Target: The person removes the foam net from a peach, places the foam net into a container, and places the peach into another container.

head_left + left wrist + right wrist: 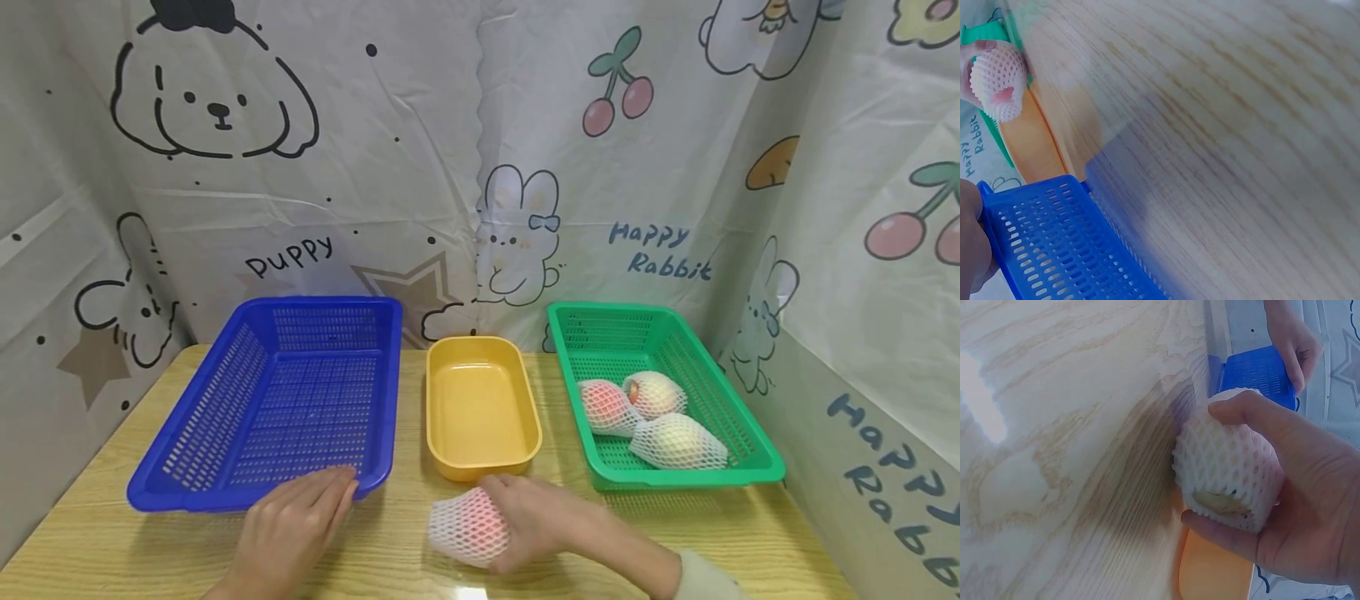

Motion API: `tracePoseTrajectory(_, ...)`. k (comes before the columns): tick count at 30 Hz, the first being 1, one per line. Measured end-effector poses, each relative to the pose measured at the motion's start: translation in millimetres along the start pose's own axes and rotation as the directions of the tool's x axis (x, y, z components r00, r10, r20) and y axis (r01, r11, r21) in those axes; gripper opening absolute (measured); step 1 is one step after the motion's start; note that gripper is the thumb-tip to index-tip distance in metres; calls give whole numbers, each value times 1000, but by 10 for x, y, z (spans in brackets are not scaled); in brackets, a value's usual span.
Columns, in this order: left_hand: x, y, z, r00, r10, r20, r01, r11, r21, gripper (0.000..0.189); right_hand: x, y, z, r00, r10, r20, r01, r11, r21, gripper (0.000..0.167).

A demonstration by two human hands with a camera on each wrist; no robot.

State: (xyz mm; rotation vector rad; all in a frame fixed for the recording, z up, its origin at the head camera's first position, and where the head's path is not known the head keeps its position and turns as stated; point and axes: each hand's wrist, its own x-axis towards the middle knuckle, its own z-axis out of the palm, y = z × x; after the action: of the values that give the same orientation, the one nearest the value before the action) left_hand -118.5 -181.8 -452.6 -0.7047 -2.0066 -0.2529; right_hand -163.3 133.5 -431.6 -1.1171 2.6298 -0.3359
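Observation:
My right hand (536, 518) grips a pinkish round fruit (470, 528) wrapped in a white foam net, just in front of the yellow tray. Thumb and fingers wrap around the netted fruit (1229, 462) in the right wrist view, where a pale yellowish end shows through the net's opening. At the near right corner of the blue basket (378, 487), my left hand (296, 521) holds the rim. From the left wrist, that hand (974, 240) appears at the blue rim with its fingers mostly out of frame.
A yellow tray (480, 471) stands between the two baskets. To the right, a green basket (697, 477) contains 3 net-wrapped fruits (678, 442). Behind the wooden table (405, 542) hangs a white curtain (420, 125) with cartoon prints; it also encloses both sides.

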Motion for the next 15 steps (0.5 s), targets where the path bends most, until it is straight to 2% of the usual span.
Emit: tracePoseTrajectory(15,16,16,-32,998,-28,65,26,999,24,49,-54,-46,-166,999,5,-35,-4,999,40,82)
